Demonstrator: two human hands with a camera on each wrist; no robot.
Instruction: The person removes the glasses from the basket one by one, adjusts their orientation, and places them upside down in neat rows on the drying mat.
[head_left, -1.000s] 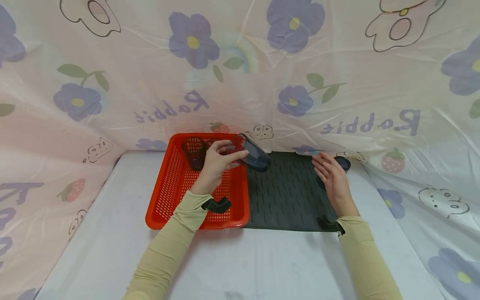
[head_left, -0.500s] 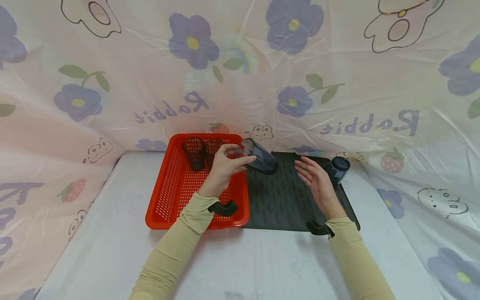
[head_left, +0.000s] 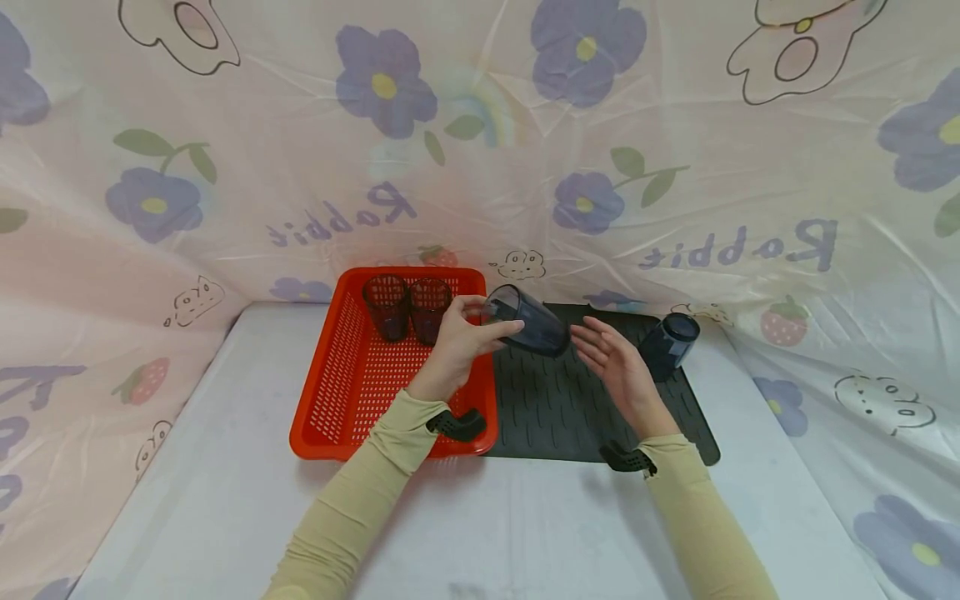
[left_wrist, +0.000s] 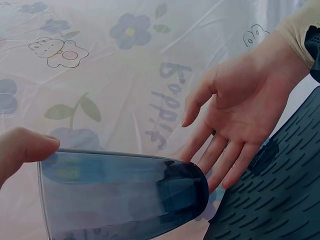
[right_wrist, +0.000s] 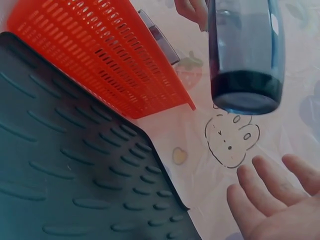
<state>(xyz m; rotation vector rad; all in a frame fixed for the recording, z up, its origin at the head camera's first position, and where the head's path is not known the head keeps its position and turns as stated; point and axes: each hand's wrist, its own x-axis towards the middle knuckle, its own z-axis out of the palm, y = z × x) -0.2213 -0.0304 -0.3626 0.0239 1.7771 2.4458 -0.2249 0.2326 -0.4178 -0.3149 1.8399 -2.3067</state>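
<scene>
My left hand (head_left: 459, 342) grips a dark blue see-through drinking glass (head_left: 536, 325) near its rim, between thumb and fingers. The glass is tilted, its mouth toward the upper left and its thick base toward my right hand (head_left: 618, 367). That hand is held palm up with fingers spread, its fingertips close to the base; in the right wrist view a gap shows between the fingers (right_wrist: 267, 190) and the glass (right_wrist: 247, 65). Another dark blue glass (head_left: 671, 343) stands upside down on the black ridged mat (head_left: 570, 417), behind the right hand.
At the left is a red perforated plastic basket (head_left: 322, 400), with two dark glasses (head_left: 387, 308) standing in its far end. The mat lies directly to its right on a white table (head_left: 525, 533). A patterned sheet (head_left: 480, 167) hangs behind.
My left hand has carried the tilted glass rightward, out from over the basket to above the mat. My right hand has moved left from the upside-down glass toward the held one.
</scene>
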